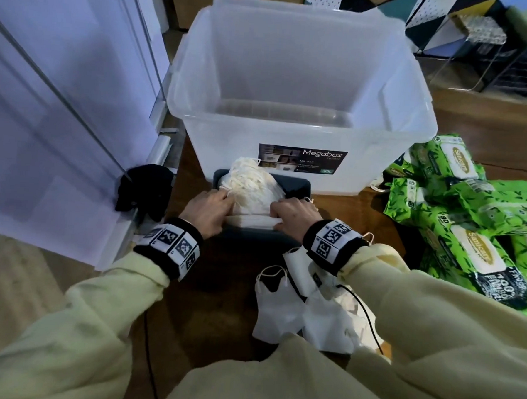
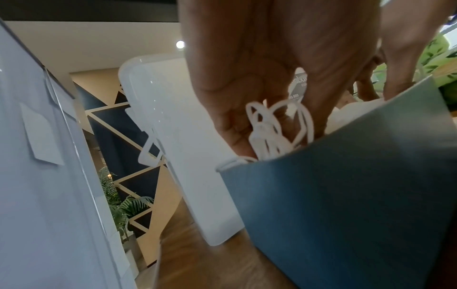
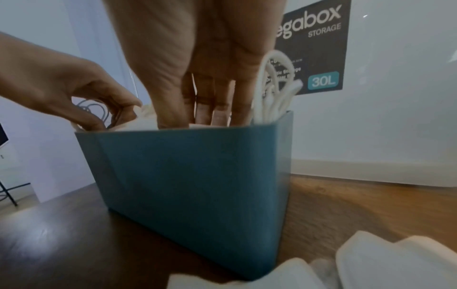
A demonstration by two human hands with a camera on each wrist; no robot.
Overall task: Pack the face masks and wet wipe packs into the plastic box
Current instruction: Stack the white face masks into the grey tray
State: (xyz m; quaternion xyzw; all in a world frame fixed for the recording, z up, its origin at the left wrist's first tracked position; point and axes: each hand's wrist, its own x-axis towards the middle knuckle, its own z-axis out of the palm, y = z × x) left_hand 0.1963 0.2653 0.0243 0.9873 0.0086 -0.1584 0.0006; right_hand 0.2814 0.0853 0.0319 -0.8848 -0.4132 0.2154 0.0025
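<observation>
A stack of white face masks [image 1: 250, 186] stands in a small dark blue bin [image 1: 254, 238] in front of the translucent plastic box [image 1: 299, 79], which is open. My left hand [image 1: 225, 199] grips the left side of the stack, fingers curled round masks and ear loops [image 2: 269, 125]. My right hand [image 1: 275, 212] reaches into the bin's right side, thumb and fingers [image 3: 205, 111] pinching the masks. In the right wrist view the left hand [image 3: 74, 93] and the bin [image 3: 193, 185] both show. Green wet wipe packs [image 1: 469, 216] lie on the floor at the right.
Loose white masks [image 1: 296, 311] lie on the wooden floor under my right forearm. A white cabinet door [image 1: 62, 112] stands at the left with a black cloth [image 1: 143, 190] at its foot. A clear stand and patterned panels are at the back right.
</observation>
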